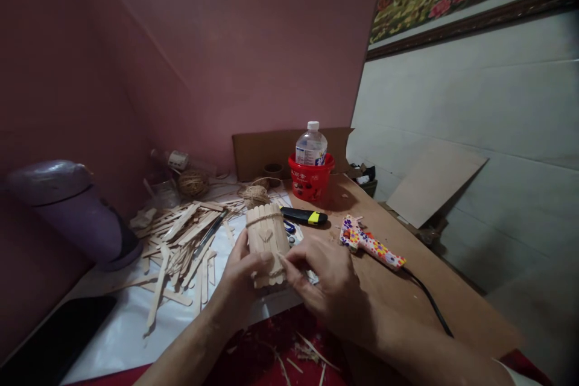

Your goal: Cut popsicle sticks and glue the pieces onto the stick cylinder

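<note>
A small holder made of craft sticks [266, 223] is held upright at the table's front edge. Twine runs around its upper part, and a small wooden heart [266, 235] sits on its front. My left hand [242, 268] is closed around its left side, thumb across the front. At the lower right of the holder, my right hand [323, 271] is pinched, thumb and forefinger together close against the sticks. Whatever lies between those fingertips is too small to make out. Behind the holder lies a ball of twine [254, 193].
Loose craft sticks [185, 241] are heaped at left beside a purple bottle [76, 211]. A black-and-yellow utility knife [304, 216] lies before a red tub [311, 184] with a plastic bottle [311, 148]. A flowered glue gun [371, 243] trails its cord at right.
</note>
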`<state>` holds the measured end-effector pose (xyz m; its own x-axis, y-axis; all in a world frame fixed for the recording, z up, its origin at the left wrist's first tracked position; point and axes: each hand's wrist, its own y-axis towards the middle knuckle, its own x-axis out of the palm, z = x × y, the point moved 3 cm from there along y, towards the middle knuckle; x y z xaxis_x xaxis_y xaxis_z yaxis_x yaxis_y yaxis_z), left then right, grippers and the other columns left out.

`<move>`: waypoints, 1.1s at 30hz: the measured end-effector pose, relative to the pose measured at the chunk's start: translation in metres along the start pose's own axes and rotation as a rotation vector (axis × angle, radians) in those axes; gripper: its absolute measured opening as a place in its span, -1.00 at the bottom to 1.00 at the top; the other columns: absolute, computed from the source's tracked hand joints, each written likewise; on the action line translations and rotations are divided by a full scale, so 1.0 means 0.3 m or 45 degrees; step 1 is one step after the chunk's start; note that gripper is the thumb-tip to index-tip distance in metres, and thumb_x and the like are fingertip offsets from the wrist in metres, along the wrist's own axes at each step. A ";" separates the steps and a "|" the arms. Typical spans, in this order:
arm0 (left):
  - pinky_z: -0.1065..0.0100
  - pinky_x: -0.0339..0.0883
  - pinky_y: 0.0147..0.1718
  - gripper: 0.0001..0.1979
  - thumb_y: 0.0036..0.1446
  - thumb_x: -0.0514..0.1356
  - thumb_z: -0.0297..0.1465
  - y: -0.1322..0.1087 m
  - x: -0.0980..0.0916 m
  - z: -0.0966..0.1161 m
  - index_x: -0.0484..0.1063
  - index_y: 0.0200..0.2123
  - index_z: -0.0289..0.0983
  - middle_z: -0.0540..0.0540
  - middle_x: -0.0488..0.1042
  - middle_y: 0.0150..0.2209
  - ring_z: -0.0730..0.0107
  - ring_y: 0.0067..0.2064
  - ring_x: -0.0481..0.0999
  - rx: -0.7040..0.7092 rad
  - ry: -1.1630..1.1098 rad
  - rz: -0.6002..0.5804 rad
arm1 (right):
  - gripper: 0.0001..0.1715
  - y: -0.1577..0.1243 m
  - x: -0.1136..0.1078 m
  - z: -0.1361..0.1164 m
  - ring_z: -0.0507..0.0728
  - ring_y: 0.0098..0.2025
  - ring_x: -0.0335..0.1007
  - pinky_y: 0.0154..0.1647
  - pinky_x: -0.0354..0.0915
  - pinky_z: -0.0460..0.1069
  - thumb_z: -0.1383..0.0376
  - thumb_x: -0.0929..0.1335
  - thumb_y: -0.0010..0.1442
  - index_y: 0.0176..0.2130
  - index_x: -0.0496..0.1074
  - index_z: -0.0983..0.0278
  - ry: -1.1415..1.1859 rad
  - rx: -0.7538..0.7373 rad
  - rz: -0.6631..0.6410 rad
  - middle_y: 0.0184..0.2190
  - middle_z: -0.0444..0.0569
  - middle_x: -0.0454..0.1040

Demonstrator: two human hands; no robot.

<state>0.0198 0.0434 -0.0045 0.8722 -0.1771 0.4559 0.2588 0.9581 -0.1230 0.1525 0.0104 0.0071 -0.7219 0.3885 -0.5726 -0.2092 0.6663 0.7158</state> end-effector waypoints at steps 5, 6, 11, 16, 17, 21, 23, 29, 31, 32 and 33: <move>0.41 0.31 -0.44 -0.53 -0.13 0.25 -0.45 0.000 -0.003 -0.005 0.29 -0.07 -0.24 -0.06 0.43 -0.33 0.41 -0.41 0.43 0.029 -0.030 -0.013 | -0.85 -0.011 0.010 -0.017 0.12 -0.42 0.26 -0.41 0.12 0.03 0.41 0.24 0.23 -0.32 0.39 0.32 -0.389 -0.373 -0.107 -0.48 -0.01 0.44; 0.43 0.30 -0.45 -0.53 -0.14 0.26 -0.45 0.000 -0.004 -0.006 0.29 -0.08 -0.24 -0.05 0.43 -0.34 0.43 -0.43 0.42 0.037 -0.035 -0.008 | -0.84 -0.013 0.012 -0.020 0.13 -0.41 0.26 -0.42 0.12 0.03 0.41 0.23 0.23 -0.29 0.40 0.33 -0.443 -0.426 -0.109 -0.47 -0.01 0.44; 0.42 0.32 -0.45 -0.46 -0.24 0.32 -0.46 0.009 -0.007 -0.007 0.31 -0.09 -0.24 -0.07 0.46 -0.31 0.41 -0.42 0.44 0.111 -0.054 0.015 | -0.77 -0.023 0.019 -0.036 0.14 -0.46 0.22 -0.46 0.10 0.04 0.45 0.18 0.24 -0.24 0.40 0.39 -0.519 -0.609 -0.011 -0.50 -0.01 0.42; 0.40 0.32 -0.48 -0.48 -0.18 0.27 -0.49 0.012 -0.018 -0.006 0.28 -0.06 -0.24 -0.08 0.45 -0.31 0.39 -0.42 0.45 0.134 -0.023 -0.014 | -0.83 -0.022 0.025 -0.029 0.14 -0.41 0.25 -0.43 0.13 0.02 0.44 0.21 0.22 -0.26 0.39 0.36 -0.321 -0.457 -0.116 -0.46 -0.01 0.41; 0.41 0.32 -0.48 -0.49 -0.16 0.25 -0.49 0.011 -0.020 -0.006 0.28 -0.05 -0.23 -0.08 0.44 -0.31 0.39 -0.42 0.44 0.133 -0.018 -0.022 | -0.85 -0.020 0.023 -0.027 0.13 -0.40 0.26 -0.41 0.13 0.02 0.42 0.22 0.22 -0.27 0.38 0.35 -0.238 -0.383 -0.115 -0.46 -0.01 0.40; 0.40 0.32 -0.51 -0.53 -0.11 0.21 -0.47 0.006 -0.025 -0.003 0.27 -0.05 -0.24 -0.07 0.42 -0.32 0.37 -0.41 0.43 0.119 -0.008 -0.030 | -0.90 -0.016 0.012 -0.023 0.09 -0.39 0.29 -0.38 0.15 -0.01 0.40 0.25 0.21 -0.33 0.36 0.31 0.026 -0.108 0.004 -0.46 -0.06 0.39; 0.40 0.32 -0.49 -0.55 -0.11 0.21 -0.48 0.005 -0.023 0.000 0.27 -0.08 -0.25 -0.06 0.41 -0.34 0.38 -0.41 0.42 0.109 -0.010 -0.015 | -0.91 -0.017 0.010 -0.022 0.08 -0.40 0.29 -0.38 0.15 -0.01 0.42 0.26 0.20 -0.33 0.35 0.30 0.074 -0.022 0.045 -0.46 -0.07 0.39; 0.40 0.33 -0.47 -0.53 -0.14 0.22 -0.49 0.005 -0.019 0.002 0.27 -0.07 -0.27 -0.07 0.42 -0.36 0.40 -0.43 0.41 0.086 -0.060 -0.015 | -0.71 -0.029 0.014 -0.024 0.14 -0.29 0.32 -0.31 0.23 0.03 0.47 0.24 0.17 -0.10 0.36 0.29 0.019 -0.114 -0.011 -0.35 -0.02 0.42; 0.40 0.33 -0.45 -0.54 -0.14 0.22 -0.50 0.005 -0.020 0.000 0.27 -0.09 -0.27 -0.06 0.43 -0.35 0.42 -0.43 0.41 0.094 -0.083 -0.018 | -0.66 -0.033 0.017 -0.027 0.17 -0.28 0.31 -0.34 0.26 0.06 0.46 0.25 0.15 -0.05 0.35 0.30 -0.071 -0.190 -0.079 -0.33 0.02 0.41; 0.41 0.33 -0.44 -0.55 -0.14 0.22 -0.50 0.005 -0.020 -0.001 0.28 -0.10 -0.26 -0.06 0.43 -0.35 0.43 -0.42 0.40 0.098 -0.090 -0.017 | -0.65 -0.034 0.018 -0.028 0.18 -0.29 0.30 -0.36 0.26 0.06 0.45 0.25 0.14 -0.05 0.35 0.31 -0.111 -0.223 -0.101 -0.33 0.04 0.41; 0.41 0.32 -0.44 -0.56 -0.14 0.22 -0.50 0.005 -0.021 -0.002 0.28 -0.11 -0.26 -0.05 0.43 -0.35 0.43 -0.42 0.41 0.099 -0.090 -0.019 | -0.65 -0.034 0.018 -0.029 0.19 -0.29 0.30 -0.37 0.27 0.07 0.44 0.25 0.13 -0.05 0.36 0.32 -0.140 -0.252 -0.112 -0.33 0.05 0.41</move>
<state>0.0150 0.0456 -0.0080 0.8365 -0.1775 0.5184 0.2358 0.9706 -0.0481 0.1450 0.0000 0.0001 -0.6216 0.4085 -0.6684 -0.4010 0.5670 0.7195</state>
